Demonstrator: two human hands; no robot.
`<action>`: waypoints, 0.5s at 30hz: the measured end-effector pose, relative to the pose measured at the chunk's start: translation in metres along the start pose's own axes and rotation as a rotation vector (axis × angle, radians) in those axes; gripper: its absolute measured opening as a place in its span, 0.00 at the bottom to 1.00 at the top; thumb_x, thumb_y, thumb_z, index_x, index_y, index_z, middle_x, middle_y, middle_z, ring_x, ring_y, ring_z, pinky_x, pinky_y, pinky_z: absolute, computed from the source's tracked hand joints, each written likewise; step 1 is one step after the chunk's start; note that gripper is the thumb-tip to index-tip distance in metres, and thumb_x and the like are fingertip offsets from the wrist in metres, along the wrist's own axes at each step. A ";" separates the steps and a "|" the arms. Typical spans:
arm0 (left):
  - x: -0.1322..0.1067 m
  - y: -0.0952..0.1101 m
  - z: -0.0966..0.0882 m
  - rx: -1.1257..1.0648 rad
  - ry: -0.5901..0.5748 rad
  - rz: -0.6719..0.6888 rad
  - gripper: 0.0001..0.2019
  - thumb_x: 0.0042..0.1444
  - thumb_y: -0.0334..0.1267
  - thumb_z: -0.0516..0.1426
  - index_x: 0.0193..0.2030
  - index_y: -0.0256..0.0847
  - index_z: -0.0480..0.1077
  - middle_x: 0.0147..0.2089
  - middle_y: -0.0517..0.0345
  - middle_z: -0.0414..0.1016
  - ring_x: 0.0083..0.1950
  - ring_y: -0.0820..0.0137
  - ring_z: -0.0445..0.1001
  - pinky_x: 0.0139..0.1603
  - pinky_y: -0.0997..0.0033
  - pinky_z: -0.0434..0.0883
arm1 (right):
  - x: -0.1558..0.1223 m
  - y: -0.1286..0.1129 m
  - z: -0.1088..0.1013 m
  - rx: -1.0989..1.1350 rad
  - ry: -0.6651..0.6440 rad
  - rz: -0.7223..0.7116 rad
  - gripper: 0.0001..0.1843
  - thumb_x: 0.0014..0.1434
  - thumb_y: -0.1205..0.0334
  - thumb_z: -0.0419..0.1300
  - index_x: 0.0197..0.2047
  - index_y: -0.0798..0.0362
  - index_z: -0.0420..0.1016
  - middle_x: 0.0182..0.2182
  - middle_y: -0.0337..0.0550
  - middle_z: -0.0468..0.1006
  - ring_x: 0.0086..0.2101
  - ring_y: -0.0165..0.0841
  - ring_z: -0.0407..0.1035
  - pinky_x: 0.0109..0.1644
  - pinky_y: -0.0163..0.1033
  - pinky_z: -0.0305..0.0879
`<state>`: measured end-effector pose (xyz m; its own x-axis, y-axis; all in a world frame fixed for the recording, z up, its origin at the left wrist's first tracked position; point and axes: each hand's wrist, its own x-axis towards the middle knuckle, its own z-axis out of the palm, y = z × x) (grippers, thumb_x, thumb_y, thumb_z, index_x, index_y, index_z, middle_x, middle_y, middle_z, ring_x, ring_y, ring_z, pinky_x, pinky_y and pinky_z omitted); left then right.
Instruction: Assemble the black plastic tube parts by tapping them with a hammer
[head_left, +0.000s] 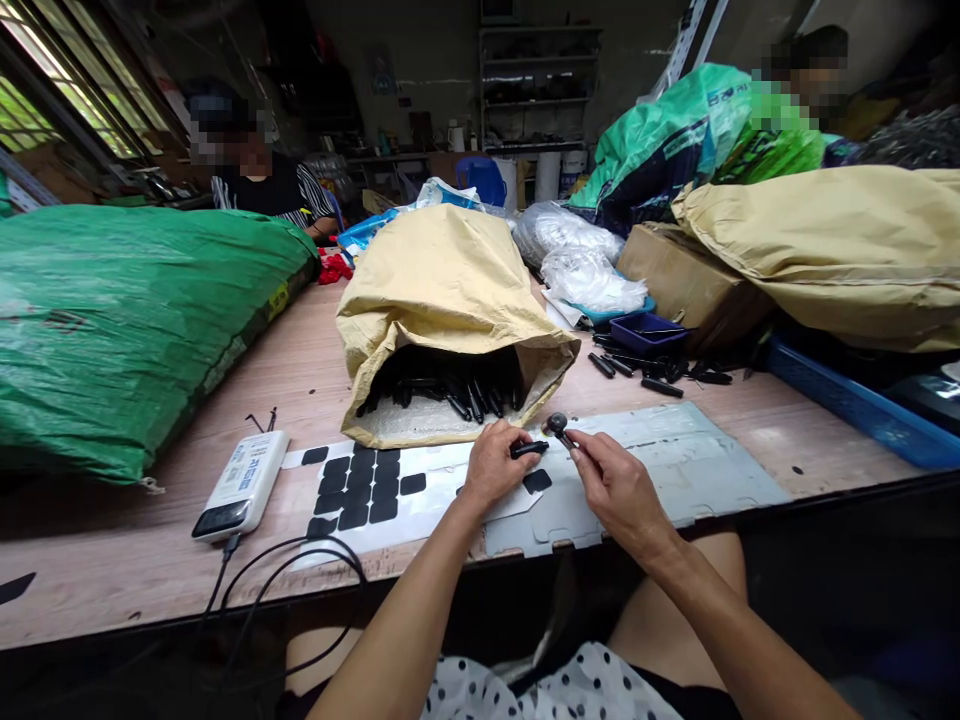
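Observation:
My left hand [496,464] is closed on a short black plastic stick [529,449], near the table's front edge. My right hand [611,482] pinches a small black piece with a round head [557,426], its tip close to the stick. Both hands hover over a white backing sheet [442,500] carrying several black adhesive pads [363,487]; one loose pad [537,481] lies just under my hands. Right behind them a tan paper sack [448,290] lies open on its side, with several black sticks [450,390] spilling from its mouth.
A white power bank [242,482] with a black cable [292,580] lies at the left. A large green sack [127,320] fills the left side. Loose black sticks [645,370], a blue tray [645,330], a cardboard box [675,275] and more sacks are at the right. Two people sit at the far side.

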<state>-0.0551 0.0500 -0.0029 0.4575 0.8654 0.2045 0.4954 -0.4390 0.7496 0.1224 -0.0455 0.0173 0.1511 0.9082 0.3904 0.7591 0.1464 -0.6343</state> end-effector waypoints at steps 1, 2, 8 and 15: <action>0.000 0.000 0.000 -0.001 0.003 0.001 0.07 0.52 0.33 0.67 0.39 0.41 0.78 0.38 0.58 0.72 0.44 0.65 0.70 0.47 0.65 0.66 | -0.001 0.000 0.001 -0.014 -0.014 0.000 0.18 0.70 0.59 0.50 0.56 0.52 0.76 0.45 0.49 0.80 0.46 0.38 0.74 0.53 0.41 0.69; 0.000 -0.001 0.001 -0.001 0.006 -0.001 0.07 0.52 0.33 0.67 0.39 0.42 0.78 0.38 0.59 0.72 0.44 0.65 0.70 0.47 0.65 0.66 | -0.001 0.000 0.002 -0.028 -0.029 0.001 0.18 0.70 0.59 0.50 0.56 0.52 0.76 0.44 0.49 0.80 0.45 0.38 0.74 0.52 0.42 0.69; 0.000 -0.001 0.001 -0.002 0.013 0.001 0.07 0.53 0.33 0.67 0.39 0.43 0.77 0.38 0.60 0.72 0.44 0.66 0.70 0.47 0.66 0.65 | -0.001 -0.010 0.003 -0.016 0.008 -0.048 0.18 0.70 0.59 0.51 0.58 0.51 0.74 0.44 0.47 0.79 0.44 0.37 0.74 0.51 0.41 0.70; -0.001 0.000 0.001 0.030 0.018 0.002 0.05 0.53 0.33 0.67 0.35 0.42 0.76 0.36 0.60 0.71 0.43 0.66 0.69 0.46 0.66 0.65 | -0.002 -0.014 0.012 -0.032 -0.070 -0.033 0.17 0.69 0.62 0.51 0.56 0.50 0.76 0.43 0.45 0.80 0.43 0.36 0.74 0.49 0.41 0.69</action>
<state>-0.0553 0.0490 -0.0036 0.4449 0.8688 0.2175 0.5166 -0.4473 0.7301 0.1040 -0.0440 0.0171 0.0815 0.9286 0.3621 0.7829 0.1652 -0.5998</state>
